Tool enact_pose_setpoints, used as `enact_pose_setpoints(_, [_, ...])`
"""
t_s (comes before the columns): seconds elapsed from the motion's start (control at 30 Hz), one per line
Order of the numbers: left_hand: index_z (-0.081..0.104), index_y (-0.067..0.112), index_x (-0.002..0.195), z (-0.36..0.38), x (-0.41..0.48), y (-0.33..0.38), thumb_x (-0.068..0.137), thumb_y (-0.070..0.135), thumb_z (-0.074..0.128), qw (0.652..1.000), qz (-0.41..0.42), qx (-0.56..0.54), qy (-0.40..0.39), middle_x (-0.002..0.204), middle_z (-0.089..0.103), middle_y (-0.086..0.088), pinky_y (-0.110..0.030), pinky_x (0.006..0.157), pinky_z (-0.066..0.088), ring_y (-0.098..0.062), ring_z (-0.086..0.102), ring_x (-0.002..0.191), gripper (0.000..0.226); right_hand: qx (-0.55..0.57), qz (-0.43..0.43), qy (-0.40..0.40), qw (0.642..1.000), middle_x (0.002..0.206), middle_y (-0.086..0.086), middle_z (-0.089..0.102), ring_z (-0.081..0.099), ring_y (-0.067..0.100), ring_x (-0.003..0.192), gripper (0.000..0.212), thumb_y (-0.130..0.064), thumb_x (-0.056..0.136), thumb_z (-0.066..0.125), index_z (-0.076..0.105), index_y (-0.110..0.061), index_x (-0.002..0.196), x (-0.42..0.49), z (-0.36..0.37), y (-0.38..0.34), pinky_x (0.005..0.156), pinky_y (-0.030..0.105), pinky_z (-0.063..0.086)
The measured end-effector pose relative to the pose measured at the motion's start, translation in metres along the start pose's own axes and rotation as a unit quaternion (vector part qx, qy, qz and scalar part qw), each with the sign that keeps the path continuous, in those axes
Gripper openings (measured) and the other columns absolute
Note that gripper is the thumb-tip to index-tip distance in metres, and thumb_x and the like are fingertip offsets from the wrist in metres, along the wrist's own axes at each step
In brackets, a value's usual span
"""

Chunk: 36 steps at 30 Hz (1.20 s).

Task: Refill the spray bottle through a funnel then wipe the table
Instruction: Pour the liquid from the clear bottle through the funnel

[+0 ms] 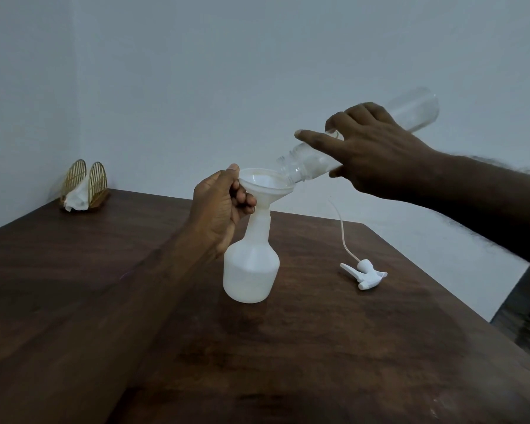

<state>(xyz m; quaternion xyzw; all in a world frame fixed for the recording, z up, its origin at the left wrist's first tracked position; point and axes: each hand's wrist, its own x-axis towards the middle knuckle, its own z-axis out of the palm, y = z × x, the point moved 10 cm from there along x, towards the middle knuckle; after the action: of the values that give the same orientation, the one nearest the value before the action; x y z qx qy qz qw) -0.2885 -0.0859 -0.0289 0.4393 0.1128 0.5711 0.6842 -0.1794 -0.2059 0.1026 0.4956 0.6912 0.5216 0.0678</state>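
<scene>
A white translucent spray bottle [251, 270] stands upright on the dark wooden table [318, 347], partly filled with liquid. A white funnel [265, 186] sits in its neck. My left hand [219, 209] pinches the funnel's rim on the left side. My right hand [371, 148] grips a clear plastic bottle [303, 166], tilted with its open mouth down over the funnel. The bottle's base points up and to the right. The white spray trigger head [364, 273] with its thin dip tube lies on the table to the right of the spray bottle.
A gold wire napkin holder [84, 186] with white tissue stands at the table's far left corner by the wall. The table's right edge [459, 289] runs diagonally, with floor beyond it.
</scene>
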Motion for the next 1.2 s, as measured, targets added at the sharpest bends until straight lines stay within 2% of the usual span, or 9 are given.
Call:
enact_pose_setpoints(0.2, [0.042,0.012,0.063,-0.001,0.001,-0.001,0.098,0.022,0.05,1.0,-0.005,-0.005,0.003,0.046,0.043,-0.001,-0.029,0.055,0.044,-0.014,0.049,0.045,0.037,-0.023,-0.025,0.016,0.999,0.123,0.02,0.054,0.05,0.039,0.112,0.078,-0.007,0.078,0.07,0.038,-0.021,0.148,0.003,-0.001,-0.003,0.107,0.053,0.028])
enact_pose_setpoints(0.4, [0.041,0.012,0.064,-0.002,0.0,0.0,0.098,0.021,0.051,1.0,-0.006,-0.005,0.008,0.046,0.043,-0.001,-0.031,0.057,0.044,-0.014,0.05,0.043,0.037,-0.017,-0.045,0.025,0.999,0.121,0.022,0.055,0.051,0.041,0.11,0.074,0.003,0.075,0.059,0.044,-0.018,0.144,0.006,-0.007,-0.005,0.107,0.056,0.03])
enact_pose_setpoints(0.63, [0.042,0.012,0.064,-0.002,0.001,-0.001,0.098,0.022,0.051,1.0,-0.011,0.005,0.009,0.045,0.044,-0.002,-0.03,0.057,0.045,-0.014,0.05,0.043,0.037,-0.017,-0.045,0.043,0.998,0.123,0.021,0.056,0.052,0.041,0.111,0.07,0.003,0.079,0.057,0.044,-0.02,0.144,0.007,-0.009,-0.005,0.104,0.054,0.032])
enact_pose_setpoints(0.83, [0.042,0.012,0.063,-0.002,0.001,-0.001,0.098,0.022,0.051,1.0,-0.013,0.005,0.006,0.045,0.043,-0.001,-0.032,0.059,0.045,-0.015,0.051,0.043,0.037,0.011,-0.01,0.042,0.999,0.124,0.018,0.057,0.052,0.04,0.113,0.075,-0.001,0.078,0.064,0.041,-0.022,0.146,0.006,-0.007,0.001,0.103,0.055,0.033])
enact_pose_setpoints(0.93, [0.042,0.012,0.063,-0.002,0.001,-0.002,0.097,0.022,0.051,1.0,-0.012,0.005,0.005,0.045,0.043,-0.001,-0.031,0.058,0.045,-0.015,0.05,0.043,0.037,0.047,0.021,0.037,0.998,0.124,0.013,0.059,0.052,0.038,0.114,0.078,-0.006,0.077,0.069,0.037,-0.016,0.148,0.005,-0.004,0.006,0.105,0.055,0.032])
enact_pose_setpoints(1.1, [0.042,0.012,0.062,-0.002,0.001,-0.001,0.097,0.022,0.051,1.0,-0.013,0.011,0.005,0.045,0.043,-0.001,-0.027,0.053,0.047,-0.014,0.049,0.043,0.038,0.065,0.034,0.042,0.996,0.124,0.009,0.06,0.053,0.035,0.115,0.065,-0.006,0.074,0.073,0.051,-0.01,0.134,0.003,-0.001,0.008,0.108,0.054,0.029])
enact_pose_setpoints(1.2, [0.042,0.012,0.062,-0.002,0.001,-0.001,0.097,0.022,0.051,1.0,-0.012,0.011,0.002,0.045,0.043,-0.001,-0.028,0.055,0.046,-0.015,0.05,0.043,0.038,0.069,0.037,0.044,0.996,0.124,0.01,0.06,0.053,0.035,0.115,0.064,-0.009,0.075,0.073,0.05,-0.01,0.135,0.002,0.0,0.007,0.108,0.053,0.029])
